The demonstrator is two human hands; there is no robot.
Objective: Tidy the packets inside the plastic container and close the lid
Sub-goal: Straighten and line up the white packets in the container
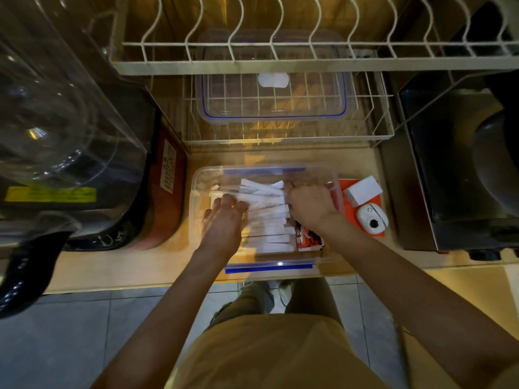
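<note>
Bracketing the white packets [266, 211] inside the plastic container [196, 181], your left hand [224, 217] and right hand [309, 202] curl fingers onto opposite ends of their crosswise long axis.

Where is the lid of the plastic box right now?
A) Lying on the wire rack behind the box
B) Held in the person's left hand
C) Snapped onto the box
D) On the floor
A: the lid with its blue seal lies on the wire rack behind the open box, while the left hand and right hand are both down among the white packets.
</note>
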